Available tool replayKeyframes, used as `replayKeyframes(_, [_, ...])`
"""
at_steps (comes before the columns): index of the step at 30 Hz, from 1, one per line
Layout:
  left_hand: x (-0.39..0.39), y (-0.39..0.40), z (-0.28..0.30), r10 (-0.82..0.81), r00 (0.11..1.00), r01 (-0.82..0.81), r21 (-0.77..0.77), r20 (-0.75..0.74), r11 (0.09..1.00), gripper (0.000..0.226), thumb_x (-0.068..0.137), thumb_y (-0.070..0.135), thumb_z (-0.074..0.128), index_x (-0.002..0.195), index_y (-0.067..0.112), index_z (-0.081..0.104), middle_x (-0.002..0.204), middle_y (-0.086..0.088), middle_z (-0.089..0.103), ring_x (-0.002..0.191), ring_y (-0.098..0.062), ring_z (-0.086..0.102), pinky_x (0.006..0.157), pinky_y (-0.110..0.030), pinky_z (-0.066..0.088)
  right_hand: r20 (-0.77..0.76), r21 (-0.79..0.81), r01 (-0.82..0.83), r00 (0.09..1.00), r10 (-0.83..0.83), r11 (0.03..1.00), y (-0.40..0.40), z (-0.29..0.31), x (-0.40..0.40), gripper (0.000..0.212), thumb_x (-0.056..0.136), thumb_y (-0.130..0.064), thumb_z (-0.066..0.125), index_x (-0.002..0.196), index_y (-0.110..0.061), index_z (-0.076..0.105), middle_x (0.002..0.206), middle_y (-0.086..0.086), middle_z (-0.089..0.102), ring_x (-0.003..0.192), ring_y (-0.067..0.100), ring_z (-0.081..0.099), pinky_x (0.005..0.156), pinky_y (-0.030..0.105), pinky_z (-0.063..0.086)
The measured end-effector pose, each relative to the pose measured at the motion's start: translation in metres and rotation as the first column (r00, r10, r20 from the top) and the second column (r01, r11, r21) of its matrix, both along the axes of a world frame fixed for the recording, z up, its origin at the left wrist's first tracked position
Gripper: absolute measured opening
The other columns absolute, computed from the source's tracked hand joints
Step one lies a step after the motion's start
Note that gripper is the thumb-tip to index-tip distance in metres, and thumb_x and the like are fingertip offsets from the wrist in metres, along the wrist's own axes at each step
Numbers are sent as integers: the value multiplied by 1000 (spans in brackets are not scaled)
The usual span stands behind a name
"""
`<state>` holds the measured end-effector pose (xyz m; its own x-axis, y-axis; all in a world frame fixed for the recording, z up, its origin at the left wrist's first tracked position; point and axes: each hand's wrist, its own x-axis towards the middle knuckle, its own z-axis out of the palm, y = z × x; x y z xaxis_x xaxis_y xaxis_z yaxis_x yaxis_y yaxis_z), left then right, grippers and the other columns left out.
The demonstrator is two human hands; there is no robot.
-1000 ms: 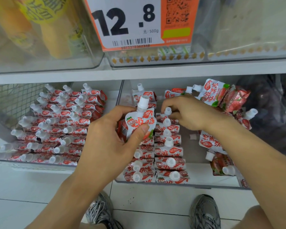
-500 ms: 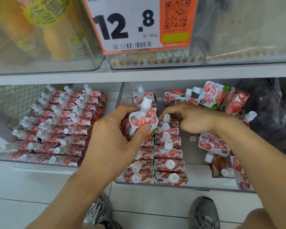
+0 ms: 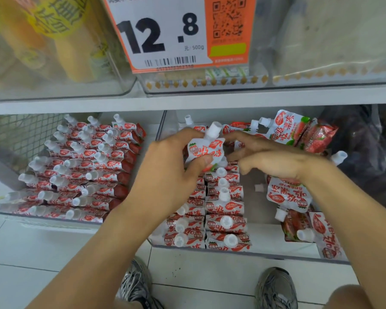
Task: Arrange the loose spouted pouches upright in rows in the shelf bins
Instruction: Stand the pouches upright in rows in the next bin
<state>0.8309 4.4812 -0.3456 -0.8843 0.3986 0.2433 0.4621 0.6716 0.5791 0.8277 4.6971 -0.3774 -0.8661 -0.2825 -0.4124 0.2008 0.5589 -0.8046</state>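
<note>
Left bin (image 3: 13, 216) already full: strawberry jelly pouches (image 3: 87, 166) packed upright in neat rows, spouts up. Right bin (image 3: 254, 256) only partly done: two rows of upright pouches (image 3: 223, 210) along its left side, bare floor in the middle. Still loose on its right side: several pouches lying flat or tilted (image 3: 288, 195), more leaning at the back (image 3: 285, 128). Left hand (image 3: 165, 181) curled round one pouch (image 3: 204, 150), thumb on its front, spout up, held above the far end of the two rows. Right hand (image 3: 267, 157) just beside it, fingers half bent, holding nothing visible. Perhaps a bit more than half finished overall.
</note>
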Motion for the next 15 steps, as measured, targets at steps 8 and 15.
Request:
replayKeyframes(8, [-41,36,-13,-25,1000,25,53,-10,998,30,85,15,71,114,20,65,108,8,64,92,-3,54,71,0,34,-281,-94,105,951,-128,990,-8,-14,-3,54,80,-67,55,127,-50,34,118,-20,63,108,-4,62,101,36,48])
replayKeyframes(15, [-22,32,-31,-70,997,68,-87,-29,994,53,86,31,68,133,18,49,126,0,48,111,-9,49,84,4,25,-325,44,263,916,-235,964,5,-36,-12,20,95,-39,59,113,-30,57,112,-8,60,102,19,65,89,46,55])
